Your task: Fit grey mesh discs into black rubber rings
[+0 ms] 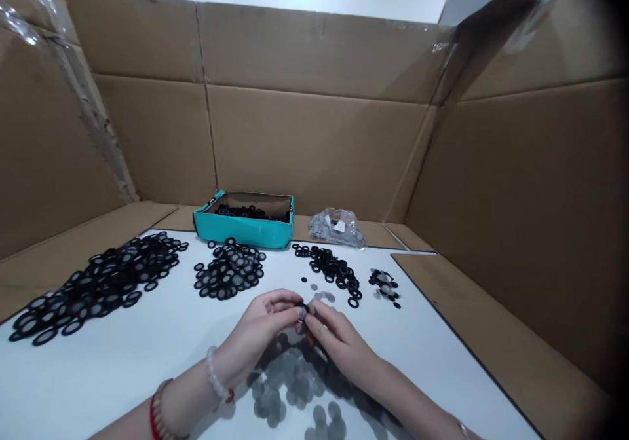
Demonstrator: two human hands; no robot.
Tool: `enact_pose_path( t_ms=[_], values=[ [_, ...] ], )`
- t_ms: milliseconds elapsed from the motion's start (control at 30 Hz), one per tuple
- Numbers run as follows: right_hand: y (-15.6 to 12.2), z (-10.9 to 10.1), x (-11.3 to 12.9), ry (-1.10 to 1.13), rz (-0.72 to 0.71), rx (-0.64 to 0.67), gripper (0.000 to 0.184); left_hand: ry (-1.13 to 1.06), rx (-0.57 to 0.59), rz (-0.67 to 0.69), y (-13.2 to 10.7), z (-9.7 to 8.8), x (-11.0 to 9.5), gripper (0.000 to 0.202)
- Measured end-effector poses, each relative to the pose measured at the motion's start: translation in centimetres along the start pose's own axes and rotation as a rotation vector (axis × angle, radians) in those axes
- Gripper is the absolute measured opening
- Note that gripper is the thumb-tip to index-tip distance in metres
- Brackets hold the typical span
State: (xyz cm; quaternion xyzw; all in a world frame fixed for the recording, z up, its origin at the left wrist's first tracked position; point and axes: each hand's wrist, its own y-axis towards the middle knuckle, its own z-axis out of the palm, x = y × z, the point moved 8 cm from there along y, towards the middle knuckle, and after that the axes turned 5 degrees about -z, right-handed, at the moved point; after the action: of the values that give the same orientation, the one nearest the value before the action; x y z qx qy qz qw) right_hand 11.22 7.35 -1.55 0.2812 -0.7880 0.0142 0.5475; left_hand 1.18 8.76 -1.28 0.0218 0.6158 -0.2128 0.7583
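My left hand (268, 322) and my right hand (337, 335) meet over the middle of the white table. Between their fingertips is a small black ring (303, 310), pinched from both sides. Fingers cover much of it, so whether a disc sits inside it I cannot tell. Below the hands lie many loose grey translucent discs (295, 378), partly in the shadow of my wrists. A few more grey discs (324, 295) are just beyond the right fingers, with a heap of black rings (334, 268) behind them.
A long pile of black rings with grey centres (108, 283) spreads at the left, and a smaller pile (230, 270) sits nearer the middle. Behind stand a teal box (246, 230) of black parts and a clear plastic bag (337, 226). Small parts (384, 284) lie right. Cardboard walls (314, 139) surround the table.
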Motion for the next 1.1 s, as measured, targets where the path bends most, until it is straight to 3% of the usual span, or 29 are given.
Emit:
enact_pose_path(
  t_ms=[233,400,533,700,933,1100],
  values=[
    [-0.3,0.4,2.4,-0.107,-0.081,0.002,0.026,0.042,-0.042,0.070,0.6,-1.0,-0.5,0.016],
    [0.0,-1.6,1.0,-0.076,-0.003,-0.167,0.028,0.027,-0.046,0.061,0.6,-1.1,-0.4,0.025],
    [0.2,-1.3,0.5,-0.026,0.045,-0.133,0.022,0.107,-0.025,0.100,0.3,-0.4,-0.8,0.020],
    [0.1,-0.9,0.6,-0.036,0.061,-0.122,0.027,0.164,0.011,0.103,0.2,0.3,-0.6,0.015],
    [0.1,-0.5,-0.2,0.188,0.068,-0.124,0.031,0.062,0.011,0.043,0.0,0.3,-0.6,0.017],
    [0.0,-0.6,0.2,0.230,0.046,-0.122,0.032,0.184,0.000,0.142,-0.3,0.5,-1.7,0.013]
  ],
)
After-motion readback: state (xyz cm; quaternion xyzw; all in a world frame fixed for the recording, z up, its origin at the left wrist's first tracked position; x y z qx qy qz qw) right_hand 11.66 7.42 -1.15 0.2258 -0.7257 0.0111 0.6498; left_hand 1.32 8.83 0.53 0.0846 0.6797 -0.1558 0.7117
